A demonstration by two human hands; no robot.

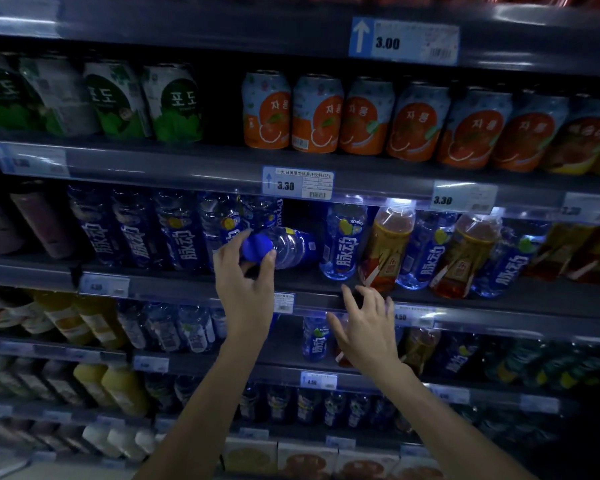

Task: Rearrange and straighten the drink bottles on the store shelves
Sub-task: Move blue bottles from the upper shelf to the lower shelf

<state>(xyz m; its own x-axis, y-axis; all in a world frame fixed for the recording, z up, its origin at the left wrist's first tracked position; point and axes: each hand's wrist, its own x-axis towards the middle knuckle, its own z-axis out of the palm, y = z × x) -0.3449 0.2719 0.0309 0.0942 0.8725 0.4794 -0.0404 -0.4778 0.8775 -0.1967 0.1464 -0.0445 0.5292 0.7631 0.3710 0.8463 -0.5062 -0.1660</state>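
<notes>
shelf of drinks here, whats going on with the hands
A person is tidying a store drink shelf. The left hand grips the blue cap end of a clear blue-label bottle that lies on its side on the middle shelf, cap pointing out towards the person, in a gap between upright bottles of the same drink. The right hand is open and holds nothing, fingers spread near the shelf edge, just below an amber tea bottle that leans among the blue ones.
</notes>
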